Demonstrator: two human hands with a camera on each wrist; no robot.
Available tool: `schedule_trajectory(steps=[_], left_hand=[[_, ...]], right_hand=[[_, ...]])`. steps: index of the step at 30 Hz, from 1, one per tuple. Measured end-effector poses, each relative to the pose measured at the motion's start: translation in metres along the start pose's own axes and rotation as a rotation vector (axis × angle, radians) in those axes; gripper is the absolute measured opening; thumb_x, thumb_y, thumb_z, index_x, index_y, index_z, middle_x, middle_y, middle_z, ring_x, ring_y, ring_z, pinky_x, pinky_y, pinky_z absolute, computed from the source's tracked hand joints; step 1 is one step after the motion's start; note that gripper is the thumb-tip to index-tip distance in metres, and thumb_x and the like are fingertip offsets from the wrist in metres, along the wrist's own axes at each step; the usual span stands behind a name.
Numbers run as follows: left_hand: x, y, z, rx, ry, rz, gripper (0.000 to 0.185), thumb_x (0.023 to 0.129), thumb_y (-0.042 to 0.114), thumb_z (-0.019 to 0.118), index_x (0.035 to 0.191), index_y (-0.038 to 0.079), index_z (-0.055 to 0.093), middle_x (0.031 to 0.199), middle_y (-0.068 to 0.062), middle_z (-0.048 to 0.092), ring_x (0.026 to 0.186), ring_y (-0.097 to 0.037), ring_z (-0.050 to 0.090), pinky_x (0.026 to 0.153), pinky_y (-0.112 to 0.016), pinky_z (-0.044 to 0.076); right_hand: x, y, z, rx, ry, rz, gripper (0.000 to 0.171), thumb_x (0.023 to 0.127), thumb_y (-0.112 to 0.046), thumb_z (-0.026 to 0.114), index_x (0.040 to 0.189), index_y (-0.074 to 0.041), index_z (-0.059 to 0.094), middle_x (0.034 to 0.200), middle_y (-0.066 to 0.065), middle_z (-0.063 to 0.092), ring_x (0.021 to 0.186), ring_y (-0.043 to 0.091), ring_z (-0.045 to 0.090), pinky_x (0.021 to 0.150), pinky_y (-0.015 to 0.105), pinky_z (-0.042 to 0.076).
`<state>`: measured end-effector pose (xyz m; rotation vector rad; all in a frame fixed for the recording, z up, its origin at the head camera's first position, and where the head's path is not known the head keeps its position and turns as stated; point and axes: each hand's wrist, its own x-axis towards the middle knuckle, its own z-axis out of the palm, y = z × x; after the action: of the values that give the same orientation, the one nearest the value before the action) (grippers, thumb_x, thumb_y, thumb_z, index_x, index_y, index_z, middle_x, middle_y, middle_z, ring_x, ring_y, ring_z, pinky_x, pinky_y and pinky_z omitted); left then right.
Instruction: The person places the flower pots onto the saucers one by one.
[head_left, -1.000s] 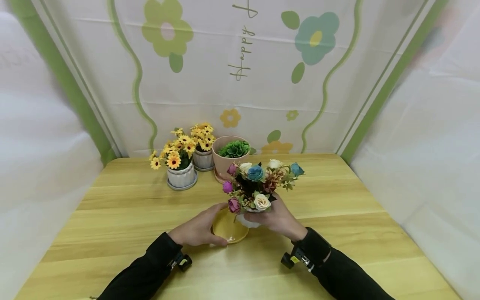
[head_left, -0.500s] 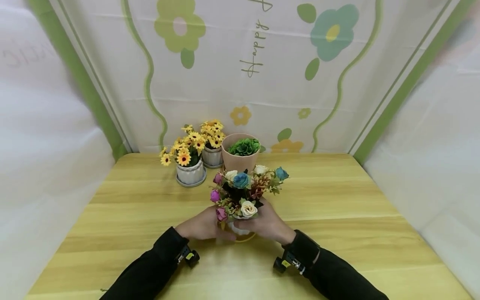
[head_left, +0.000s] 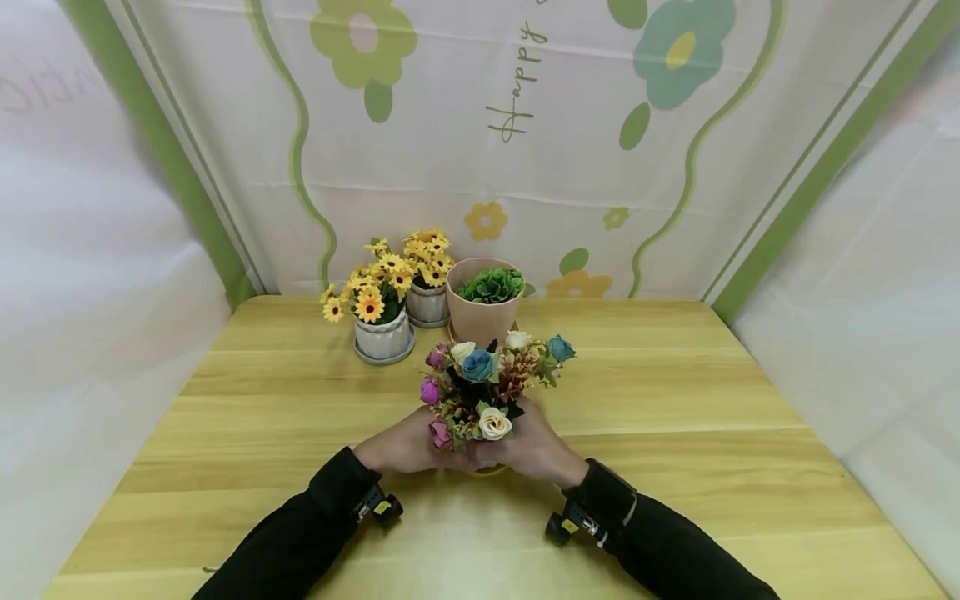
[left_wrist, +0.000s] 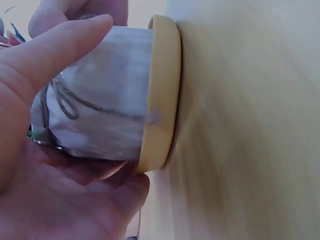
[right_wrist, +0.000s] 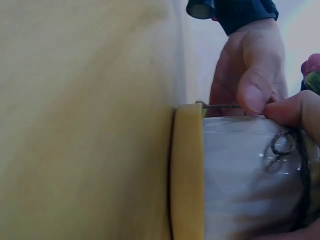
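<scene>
My left hand [head_left: 401,446] and right hand [head_left: 534,446] both curl around the white pot [left_wrist: 95,110] of mixed roses [head_left: 483,383], which stands on the yellow saucer [left_wrist: 160,95], apparently flat on the table [head_left: 675,400]. At my twelve o'clock stand two sunflower pots [head_left: 384,333] and, just beside them, a pink pot [head_left: 483,312].

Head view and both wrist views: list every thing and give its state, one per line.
White pot: upright on the yellow saucer, held by both hands.
Yellow saucer: flat on the table.
Left hand: grips pot.
Right hand: grips pot.
Sunflower pots: upright at the back.
Pink pot: upright.
</scene>
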<state>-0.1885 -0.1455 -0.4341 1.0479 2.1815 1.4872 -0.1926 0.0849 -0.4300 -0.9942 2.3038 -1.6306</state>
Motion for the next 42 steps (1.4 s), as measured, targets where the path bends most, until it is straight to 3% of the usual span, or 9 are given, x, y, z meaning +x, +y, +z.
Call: schedule_trajectory(steps=[11, 19, 25, 27, 34, 42], left_hand=[[0.001, 0.009, 0.017, 0.011, 0.018, 0.006, 0.062, 0.094, 0.015, 0.082, 0.149, 0.012, 0.053, 0.142, -0.008, 0.063, 0.123, -0.007, 0.058, 0.108, -0.024, 0.049], [0.004, 0.017, 0.041, 0.015, 0.037, 0.014, 0.061, 0.095, 0.015, 0.080, 0.150, 0.014, 0.053, 0.146, -0.007, 0.062, 0.132, -0.009, 0.058, 0.116, -0.027, 0.047], [0.006, 0.027, 0.052, 0.062, 0.039, 0.029, 0.060, 0.096, 0.016, 0.079, 0.150, 0.016, 0.054, 0.147, -0.004, 0.062, 0.137, -0.013, 0.057, 0.120, -0.031, 0.046], [0.007, 0.030, 0.056, 0.085, 0.034, 0.023, 0.058, 0.096, 0.017, 0.079, 0.149, 0.017, 0.054, 0.147, -0.003, 0.062, 0.138, -0.014, 0.057, 0.120, -0.032, 0.046], [0.012, 0.035, 0.064, 0.113, 0.003, -0.030, 0.056, 0.097, 0.018, 0.077, 0.149, 0.019, 0.055, 0.147, 0.000, 0.062, 0.138, -0.013, 0.055, 0.121, -0.031, 0.044], [0.022, 0.036, 0.068, 0.146, 0.013, 0.050, 0.058, 0.096, 0.011, 0.076, 0.150, 0.016, 0.053, 0.149, -0.003, 0.060, 0.140, -0.016, 0.054, 0.121, -0.033, 0.045]], right_hand=[[-0.013, -0.002, -0.007, -0.047, -0.030, 0.062, 0.081, 0.078, -0.011, 0.090, 0.149, -0.028, 0.054, 0.144, -0.006, 0.064, 0.134, 0.018, 0.062, 0.118, 0.035, 0.048], [-0.034, -0.003, -0.018, -0.044, -0.061, 0.073, 0.080, 0.080, -0.015, 0.091, 0.149, -0.031, 0.053, 0.143, -0.009, 0.064, 0.132, 0.016, 0.063, 0.115, 0.031, 0.050], [-0.050, -0.012, -0.021, -0.180, -0.029, 0.053, 0.081, 0.081, -0.026, 0.092, 0.152, -0.027, 0.052, 0.148, -0.004, 0.062, 0.133, 0.020, 0.063, 0.116, 0.039, 0.051], [-0.055, -0.015, -0.022, -0.225, -0.017, 0.052, 0.081, 0.082, -0.028, 0.091, 0.153, -0.026, 0.052, 0.148, -0.003, 0.062, 0.133, 0.021, 0.063, 0.116, 0.040, 0.051], [-0.067, -0.017, -0.026, -0.205, -0.013, 0.079, 0.078, 0.083, -0.026, 0.090, 0.151, -0.025, 0.053, 0.145, -0.003, 0.064, 0.130, 0.019, 0.064, 0.113, 0.036, 0.053], [-0.069, -0.016, -0.032, -0.227, -0.009, 0.081, 0.079, 0.081, -0.027, 0.092, 0.150, -0.028, 0.053, 0.146, -0.005, 0.063, 0.132, 0.018, 0.063, 0.115, 0.036, 0.052]])
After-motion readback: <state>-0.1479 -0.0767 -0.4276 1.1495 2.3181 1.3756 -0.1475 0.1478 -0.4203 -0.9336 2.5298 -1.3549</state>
